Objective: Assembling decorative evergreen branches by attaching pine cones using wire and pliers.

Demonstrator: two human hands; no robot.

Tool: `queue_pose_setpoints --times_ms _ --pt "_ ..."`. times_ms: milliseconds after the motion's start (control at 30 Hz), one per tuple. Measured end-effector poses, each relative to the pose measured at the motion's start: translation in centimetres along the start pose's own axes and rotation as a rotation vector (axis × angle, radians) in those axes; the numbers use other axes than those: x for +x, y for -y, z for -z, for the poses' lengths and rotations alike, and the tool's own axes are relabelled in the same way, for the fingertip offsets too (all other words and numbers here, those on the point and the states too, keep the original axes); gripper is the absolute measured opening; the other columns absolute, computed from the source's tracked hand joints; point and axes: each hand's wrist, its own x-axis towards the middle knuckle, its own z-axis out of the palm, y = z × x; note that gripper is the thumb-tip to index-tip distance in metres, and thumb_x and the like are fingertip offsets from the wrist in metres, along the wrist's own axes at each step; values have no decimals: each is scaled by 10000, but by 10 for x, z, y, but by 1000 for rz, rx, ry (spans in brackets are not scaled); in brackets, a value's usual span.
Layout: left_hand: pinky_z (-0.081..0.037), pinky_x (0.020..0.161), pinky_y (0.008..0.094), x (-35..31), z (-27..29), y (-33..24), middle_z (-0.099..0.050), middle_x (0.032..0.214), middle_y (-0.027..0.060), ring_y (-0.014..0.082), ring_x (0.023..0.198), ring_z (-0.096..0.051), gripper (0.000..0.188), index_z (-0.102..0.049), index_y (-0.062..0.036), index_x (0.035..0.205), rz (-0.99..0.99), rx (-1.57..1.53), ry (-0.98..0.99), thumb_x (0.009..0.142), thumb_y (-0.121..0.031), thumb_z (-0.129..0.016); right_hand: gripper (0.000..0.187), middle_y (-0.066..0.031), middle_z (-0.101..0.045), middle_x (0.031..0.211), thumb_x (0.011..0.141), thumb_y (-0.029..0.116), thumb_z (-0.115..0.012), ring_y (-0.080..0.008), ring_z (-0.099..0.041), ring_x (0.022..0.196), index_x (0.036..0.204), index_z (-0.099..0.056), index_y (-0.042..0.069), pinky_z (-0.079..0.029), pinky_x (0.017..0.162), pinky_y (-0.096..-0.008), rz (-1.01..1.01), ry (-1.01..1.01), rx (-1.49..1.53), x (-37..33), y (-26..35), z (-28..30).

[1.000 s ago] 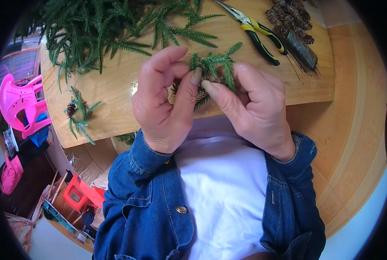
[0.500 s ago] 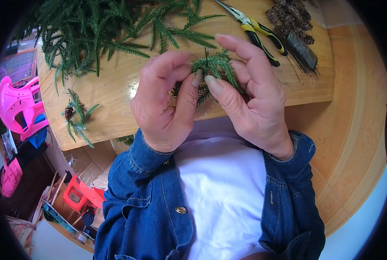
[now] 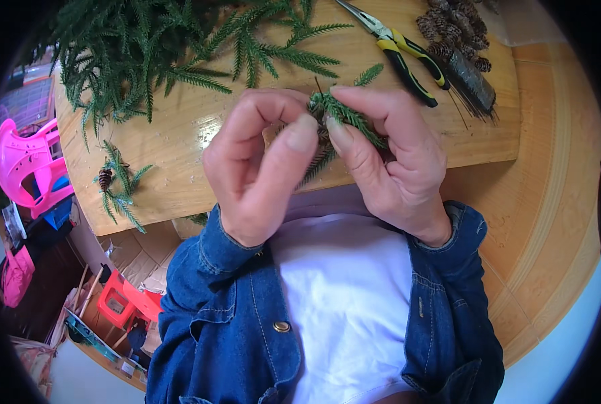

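Over the table's near edge, my two hands hold a small green pine sprig (image 3: 350,116) between them. My left hand (image 3: 257,168) pinches its left side, thumb bent in against the curled fingers. On the other side my right hand (image 3: 401,155) grips the needles between thumb and forefinger. A thin dark wire or stem end (image 3: 319,85) sticks up from the sprig's top. The lower part of the sprig is mostly hidden behind my thumbs. To the left lies another sprig (image 3: 120,185) with a small pine cone (image 3: 105,178) on it.
A big heap of pine branches (image 3: 139,54) covers the table's (image 3: 179,148) far left. Far right lie yellow-and-black long-nose pliers (image 3: 401,54), pine cones (image 3: 454,30) and a bundle of dark wires (image 3: 472,81). Pink (image 3: 27,161) and red (image 3: 122,299) plastic stools stand at the left.
The sprig has turned in my fingers, and one tip now points up to the right. My left thumb has risen, and my right forefinger has come down onto the needles.
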Motion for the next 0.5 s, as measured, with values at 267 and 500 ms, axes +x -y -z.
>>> queue_pose_setpoints --times_ms 267,500 --pt "-402 695 160 4 -5 -8 -582 881 -20 33 760 -490 146 -584 40 1005 419 -323 -91 909 -69 -599 265 -149 -650 928 843 6 -637 -199 -651 785 1097 -582 -47 -505 701 -271 182 -57 -148 1 -10 1" --pt "-430 732 167 6 -12 -7 -609 931 12 49 845 -533 197 -581 51 1069 430 -332 -8 887 -19 -612 263 -165 -651 915 838 -17 -626 -238 -651 778 1095 -580 -51 -505 699 -290 214 -10 -143 0 -19 11"
